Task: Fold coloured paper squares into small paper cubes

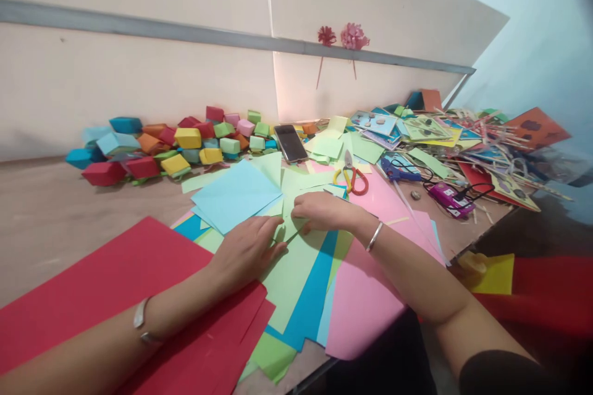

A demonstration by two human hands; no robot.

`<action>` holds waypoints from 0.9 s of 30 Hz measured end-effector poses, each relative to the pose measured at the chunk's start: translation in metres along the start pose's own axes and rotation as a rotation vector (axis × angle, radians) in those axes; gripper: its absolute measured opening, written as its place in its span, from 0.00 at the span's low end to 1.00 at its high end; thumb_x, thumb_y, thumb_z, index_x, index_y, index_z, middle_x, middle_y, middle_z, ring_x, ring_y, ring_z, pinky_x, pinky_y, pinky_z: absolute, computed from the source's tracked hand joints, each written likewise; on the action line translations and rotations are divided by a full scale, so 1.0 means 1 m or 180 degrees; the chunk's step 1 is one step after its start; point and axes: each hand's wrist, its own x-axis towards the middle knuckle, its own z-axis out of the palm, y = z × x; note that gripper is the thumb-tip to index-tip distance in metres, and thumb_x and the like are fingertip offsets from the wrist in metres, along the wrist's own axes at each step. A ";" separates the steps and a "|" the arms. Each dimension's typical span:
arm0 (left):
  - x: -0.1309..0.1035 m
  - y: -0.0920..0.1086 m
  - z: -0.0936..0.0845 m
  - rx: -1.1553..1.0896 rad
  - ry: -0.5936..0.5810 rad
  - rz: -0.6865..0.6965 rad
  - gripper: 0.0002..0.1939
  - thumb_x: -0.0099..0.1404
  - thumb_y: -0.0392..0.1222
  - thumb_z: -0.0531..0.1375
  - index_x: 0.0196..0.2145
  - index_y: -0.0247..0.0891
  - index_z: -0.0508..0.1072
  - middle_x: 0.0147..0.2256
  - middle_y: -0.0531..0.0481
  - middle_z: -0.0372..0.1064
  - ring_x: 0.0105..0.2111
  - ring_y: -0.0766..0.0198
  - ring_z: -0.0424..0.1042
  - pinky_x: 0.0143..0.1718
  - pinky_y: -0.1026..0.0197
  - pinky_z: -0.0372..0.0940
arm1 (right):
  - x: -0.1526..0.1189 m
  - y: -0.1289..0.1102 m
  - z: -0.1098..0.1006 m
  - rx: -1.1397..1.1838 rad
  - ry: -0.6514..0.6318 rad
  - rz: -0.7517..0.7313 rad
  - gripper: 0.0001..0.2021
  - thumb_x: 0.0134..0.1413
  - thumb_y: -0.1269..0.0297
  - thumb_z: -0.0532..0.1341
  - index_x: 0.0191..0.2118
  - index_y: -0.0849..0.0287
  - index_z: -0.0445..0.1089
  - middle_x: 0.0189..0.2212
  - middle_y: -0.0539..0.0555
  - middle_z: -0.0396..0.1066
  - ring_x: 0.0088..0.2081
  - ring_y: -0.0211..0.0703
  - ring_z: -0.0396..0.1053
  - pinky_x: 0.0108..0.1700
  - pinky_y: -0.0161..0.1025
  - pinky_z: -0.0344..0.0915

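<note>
My left hand (250, 248) and my right hand (322, 211) are close together over the sheets, their fingers closed on a small piece of light green paper (277, 208). It nearly blends with the light green sheet (290, 281) beneath, so its full outline is hard to make out. Left of the fingers lie light blue square sheets (238, 191). Red sheets (139, 271) spread under my left forearm, and pink paper (365, 284) lies under my right. Just beyond my right hand are scissors (351, 180) with yellow and red handles.
Folded paper boxes (185, 142) in several colours are heaped at the back left. A phone (291, 143) lies near them. On the right are a blue glue gun (399, 171), a purple power strip (450, 199) and piled cards with sticks (477, 136). Paper flowers (354, 37) hang on the board.
</note>
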 end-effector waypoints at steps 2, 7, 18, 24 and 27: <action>-0.001 -0.001 0.003 -0.0102 0.0133 0.0046 0.12 0.68 0.42 0.54 0.47 0.39 0.70 0.40 0.41 0.75 0.38 0.53 0.74 0.36 0.56 0.66 | 0.000 0.000 0.002 -0.0059 0.0170 -0.0003 0.19 0.57 0.67 0.66 0.54 0.59 0.68 0.44 0.58 0.74 0.43 0.45 0.71 0.32 0.35 0.53; -0.004 -0.005 0.005 -0.0037 0.0106 0.0112 0.12 0.69 0.36 0.49 0.34 0.39 0.72 0.33 0.44 0.72 0.33 0.58 0.71 0.33 0.59 0.64 | 0.002 -0.001 0.007 -0.0266 0.0247 -0.0099 0.13 0.60 0.66 0.62 0.51 0.58 0.71 0.45 0.58 0.73 0.42 0.45 0.70 0.32 0.36 0.52; 0.001 -0.006 -0.001 0.0342 0.0178 -0.0183 0.14 0.69 0.40 0.50 0.27 0.41 0.67 0.26 0.45 0.68 0.29 0.54 0.65 0.32 0.54 0.57 | 0.013 0.004 0.013 0.0529 0.0147 0.0316 0.09 0.63 0.65 0.57 0.37 0.57 0.74 0.39 0.53 0.76 0.40 0.41 0.69 0.32 0.35 0.51; 0.005 -0.008 -0.004 -0.0529 0.0012 -0.1097 0.11 0.66 0.45 0.51 0.28 0.42 0.66 0.24 0.49 0.66 0.27 0.56 0.65 0.28 0.57 0.54 | 0.011 0.004 0.012 0.0795 0.0118 0.0550 0.09 0.63 0.63 0.57 0.36 0.59 0.74 0.35 0.54 0.76 0.37 0.40 0.68 0.32 0.34 0.51; 0.008 -0.002 -0.011 -0.1512 0.0218 -0.1790 0.14 0.67 0.52 0.51 0.28 0.42 0.63 0.22 0.53 0.66 0.23 0.60 0.65 0.27 0.59 0.57 | 0.010 0.003 0.012 0.0842 0.0415 0.0260 0.09 0.64 0.67 0.57 0.35 0.59 0.73 0.35 0.52 0.75 0.38 0.39 0.68 0.35 0.33 0.53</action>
